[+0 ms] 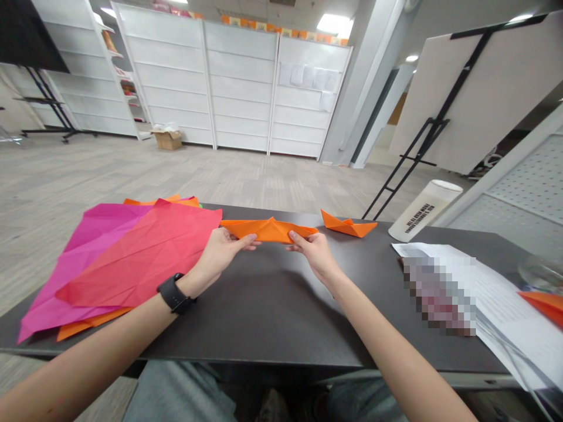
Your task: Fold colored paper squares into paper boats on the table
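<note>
An orange folded paper boat (269,229) is stretched lengthwise between my two hands just above the dark table (272,310). My left hand (222,253) pinches its left half, thumb on top, with a black watch on that wrist. My right hand (313,251) pinches its right end between thumb and fingers. A second, smaller orange paper boat (347,225) rests on the table beyond my right hand, apart from both hands.
A stack of large paper sheets, red (145,258) over magenta (83,258) and orange, lies at the table's left. Printed white papers (497,293) cover the right side. A white cylinder (424,211) stands at the far right edge, an easel board behind it.
</note>
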The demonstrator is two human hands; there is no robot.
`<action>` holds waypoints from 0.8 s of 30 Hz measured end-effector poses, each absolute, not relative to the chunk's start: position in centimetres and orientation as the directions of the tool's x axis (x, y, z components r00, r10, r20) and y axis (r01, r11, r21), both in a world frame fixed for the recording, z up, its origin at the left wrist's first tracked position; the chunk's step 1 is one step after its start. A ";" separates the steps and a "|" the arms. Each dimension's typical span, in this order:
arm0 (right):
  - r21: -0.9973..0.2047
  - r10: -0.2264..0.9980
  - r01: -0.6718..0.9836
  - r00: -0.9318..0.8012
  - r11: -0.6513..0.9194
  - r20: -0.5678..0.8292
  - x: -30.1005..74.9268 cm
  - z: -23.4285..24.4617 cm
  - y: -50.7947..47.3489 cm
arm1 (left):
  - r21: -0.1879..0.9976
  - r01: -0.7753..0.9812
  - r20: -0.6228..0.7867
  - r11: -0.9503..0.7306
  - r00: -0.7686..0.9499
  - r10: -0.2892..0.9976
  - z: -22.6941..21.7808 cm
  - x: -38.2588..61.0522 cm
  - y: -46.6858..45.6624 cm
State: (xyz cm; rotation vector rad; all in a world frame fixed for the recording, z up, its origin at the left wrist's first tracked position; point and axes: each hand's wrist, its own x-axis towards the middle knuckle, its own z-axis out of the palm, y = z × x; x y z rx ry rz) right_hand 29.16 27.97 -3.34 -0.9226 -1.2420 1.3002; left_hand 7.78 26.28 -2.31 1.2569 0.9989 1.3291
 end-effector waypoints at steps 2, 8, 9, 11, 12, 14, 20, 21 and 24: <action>-0.976 0.986 -0.205 -0.133 0.071 0.100 29.2 -3.4 28.1 | 0.981 -0.131 0.150 -0.144 0.031 0.988 -2.2 7.9 26.3; -0.970 0.987 -0.236 -0.134 0.053 0.087 29.2 -3.2 28.1 | 0.977 -0.166 0.136 -0.131 0.020 0.991 -2.2 8.0 26.3; -0.967 0.987 -0.243 -0.121 0.073 0.105 29.2 -3.2 28.1 | 0.976 -0.178 0.129 -0.123 0.026 0.991 -2.2 8.0 26.3; -0.960 0.987 -0.255 -0.088 0.111 0.138 29.2 -3.2 28.2 | 0.975 -0.192 0.121 -0.113 0.032 0.992 -2.3 8.0 26.4; -0.959 0.987 -0.257 -0.073 0.121 0.145 29.2 -3.2 28.2 | 0.975 -0.193 0.120 -0.112 0.032 0.992 -2.4 7.9 26.4; -0.959 0.986 -0.249 -0.056 0.138 0.156 29.2 -3.2 28.1 | 0.976 -0.189 0.116 -0.109 0.026 0.993 -2.5 7.8 26.5; -0.972 0.966 -0.179 -0.183 0.150 0.183 29.1 -3.0 27.6 | 0.976 -0.200 0.097 -0.089 0.029 0.995 -2.6 7.5 26.6; -0.974 0.969 -0.178 -0.180 0.138 0.170 29.1 -3.0 27.6 | 0.976 -0.201 0.097 -0.088 0.033 0.995 -2.6 7.5 26.6; -0.971 0.985 -0.226 -0.130 0.083 0.114 29.3 -3.0 27.9 | 0.974 -0.202 0.106 -0.099 0.021 0.994 -2.7 7.7 26.6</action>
